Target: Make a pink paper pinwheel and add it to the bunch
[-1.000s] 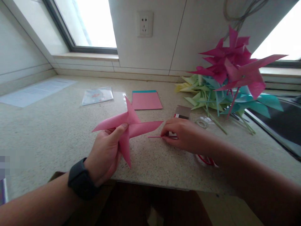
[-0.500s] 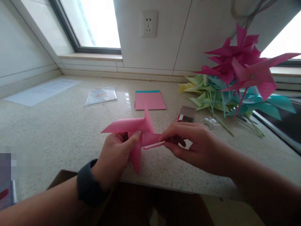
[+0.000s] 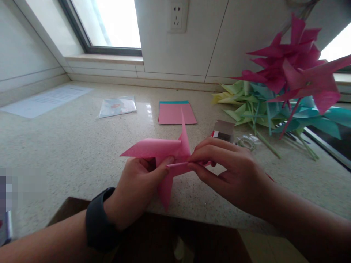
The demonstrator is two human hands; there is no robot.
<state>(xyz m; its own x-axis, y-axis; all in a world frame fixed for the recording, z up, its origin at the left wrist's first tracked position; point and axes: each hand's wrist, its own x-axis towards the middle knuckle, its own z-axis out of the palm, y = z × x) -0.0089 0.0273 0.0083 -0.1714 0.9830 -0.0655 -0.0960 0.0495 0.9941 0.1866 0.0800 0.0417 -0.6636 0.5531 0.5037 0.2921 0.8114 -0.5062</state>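
Note:
My left hand (image 3: 135, 190), with a black watch on its wrist, pinches the middle of a pink paper pinwheel (image 3: 161, 151) held just above the speckled counter (image 3: 68, 146). Its thumb presses on the centre of the folded blades. My right hand (image 3: 227, 171) is closed on a thin pink stick (image 3: 178, 164) and holds its tip against the pinwheel's centre, right by my left thumb. Both hands touch the pinwheel near the counter's front edge.
A stack of pink and teal paper sheets (image 3: 177, 112) lies behind the hands. A small box (image 3: 223, 130) and a tape roll (image 3: 246, 141) sit to the right. Finished pinwheels (image 3: 287, 84) in magenta, green and teal are heaped at the back right. A plastic packet (image 3: 117, 106) and a printed sheet (image 3: 46, 100) lie left.
My right hand lifted the pink stick off the counter and brought it left to the pinwheel's centre. My left hand turned the pinwheel and lowered it a little.

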